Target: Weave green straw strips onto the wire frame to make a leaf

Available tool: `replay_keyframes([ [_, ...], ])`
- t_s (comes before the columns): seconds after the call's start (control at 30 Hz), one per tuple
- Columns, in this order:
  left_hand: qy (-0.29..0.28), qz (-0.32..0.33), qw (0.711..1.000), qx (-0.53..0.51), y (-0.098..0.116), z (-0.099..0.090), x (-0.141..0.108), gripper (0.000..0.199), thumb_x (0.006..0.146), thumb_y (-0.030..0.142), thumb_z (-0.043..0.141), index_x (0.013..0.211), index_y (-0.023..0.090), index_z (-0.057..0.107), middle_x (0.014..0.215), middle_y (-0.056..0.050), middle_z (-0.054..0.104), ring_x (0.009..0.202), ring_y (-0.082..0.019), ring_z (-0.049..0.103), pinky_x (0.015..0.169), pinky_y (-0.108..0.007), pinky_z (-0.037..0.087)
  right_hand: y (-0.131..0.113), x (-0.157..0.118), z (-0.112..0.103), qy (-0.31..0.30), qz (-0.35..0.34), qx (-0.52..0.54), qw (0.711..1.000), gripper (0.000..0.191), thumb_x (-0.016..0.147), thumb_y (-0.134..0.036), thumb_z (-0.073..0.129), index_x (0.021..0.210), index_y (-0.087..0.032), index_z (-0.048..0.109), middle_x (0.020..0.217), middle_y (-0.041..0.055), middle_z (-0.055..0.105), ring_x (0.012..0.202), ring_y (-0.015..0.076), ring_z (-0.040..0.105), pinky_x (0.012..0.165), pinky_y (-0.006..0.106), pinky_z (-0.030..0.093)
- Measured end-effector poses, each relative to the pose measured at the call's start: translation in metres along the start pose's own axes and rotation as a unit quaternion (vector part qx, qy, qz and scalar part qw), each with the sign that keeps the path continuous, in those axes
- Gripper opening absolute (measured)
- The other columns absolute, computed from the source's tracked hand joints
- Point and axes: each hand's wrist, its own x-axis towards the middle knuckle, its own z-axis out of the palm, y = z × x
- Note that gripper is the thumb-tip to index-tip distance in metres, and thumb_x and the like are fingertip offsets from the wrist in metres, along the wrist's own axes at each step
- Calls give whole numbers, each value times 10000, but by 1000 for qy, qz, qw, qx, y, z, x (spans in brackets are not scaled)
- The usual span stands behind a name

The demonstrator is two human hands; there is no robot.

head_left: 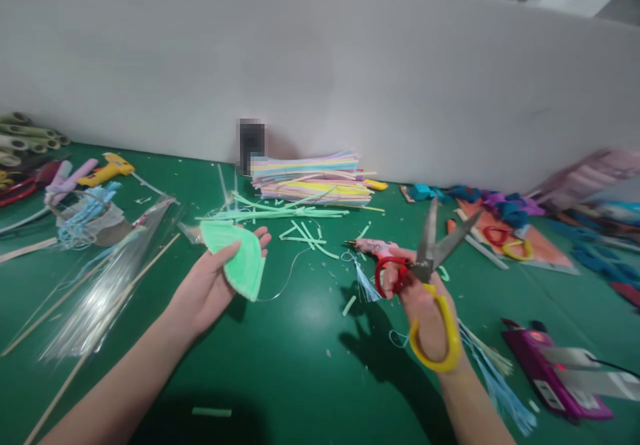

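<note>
Mint-green, fan-shaped panel of fuzzy, ribbed material (246,263) is located above the green worktop (300,365), in your left grip (203,292), which pinches it with the thumb on the upper face and the fingers behind. Your right grip (420,302) is closed on metal scissors with one red and one yellow handle loop (425,265); the blades stand apart and point upward, well apart from the panel. The exact finger placement in the loops cannot be told. Beyond the panel, note the long mint-green fuzzy strips (273,215) and, behind them, the thick bundle of pastel, multicoloured fuzzy stems (310,182). Short mint-green cut pieces (310,238) lie crossed between your two grips. A pink glue gun (374,247) rests just beyond your right grip, with a light-blue thread tassel (366,282) beside it. To your right lies a magenta box-shaped device (545,368) with a red light. To your left lie a clear plastic sleeve (107,292) and, farther back, a yellow glue gun (113,168).
</note>
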Motion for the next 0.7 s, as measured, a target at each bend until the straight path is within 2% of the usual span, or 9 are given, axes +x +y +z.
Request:
replay_keyframes([
  [0.07, -20, 26, 999, 29, -4, 3, -4, 451, 896, 80, 572, 1337, 161, 522, 1366, -136, 604, 1242, -258, 579, 1025, -349, 521, 0, -7, 7, 0, -28, -110, 994, 496, 868, -544, 575, 1268, -262, 492, 925, 51, 553, 702, 178, 520, 614, 319, 473],
  [0.13, -40, 45, 997, 52, -8, 4, -7, 419, 882, 118, 615, 1293, 183, 560, 1395, -115, 584, 1283, -260, 541, 1067, -356, 481, -1, -14, 14, -33, -57, -225, 972, 479, 869, -468, 608, 1279, -264, 466, 989, 73, 587, 734, 189, 574, 636, 324, 504],
  [0.27, -68, 62, 992, 85, -12, 6, -14, 381, 897, 199, 623, 1276, 228, 590, 1432, -82, 552, 1313, -259, 509, 1098, -365, 436, 3, -21, 26, -130, -146, -412, 890, 521, 822, -480, 674, 1239, -219, 504, 997, 105, 651, 837, 252, 648, 722, 384, 551],
  [0.3, -71, 64, 992, 88, -12, 7, -15, 377, 905, 215, 615, 1280, 240, 589, 1438, -73, 547, 1312, -260, 510, 1093, -370, 440, 4, -22, 29, -139, -165, -435, 874, 535, 825, -496, 666, 1241, -199, 506, 1006, 119, 660, 863, 266, 654, 737, 399, 556],
  [0.37, -75, 67, 991, 87, -13, 9, -18, 360, 922, 239, 592, 1281, 261, 590, 1442, -59, 545, 1303, -262, 520, 1078, -381, 453, 7, -23, 35, -150, -180, -452, 861, 541, 848, -506, 637, 1246, -166, 502, 1021, 136, 671, 889, 274, 661, 743, 400, 562],
  [0.5, -75, 70, 992, 77, -13, 12, -21, 326, 941, 251, 561, 1263, 273, 605, 1432, -43, 557, 1292, -258, 532, 1058, -372, 470, 12, -25, 42, -163, -158, -456, 860, 531, 867, -520, 611, 1230, -147, 504, 998, 127, 684, 853, 253, 669, 715, 378, 567],
  [0.7, -79, 72, 991, 78, -12, 13, -23, 319, 948, 233, 546, 1258, 266, 613, 1420, -37, 569, 1286, -258, 538, 1040, -366, 491, 16, -26, 45, -164, -163, -475, 849, 562, 866, -547, 600, 1247, -148, 490, 978, 127, 671, 816, 252, 658, 676, 375, 558],
])
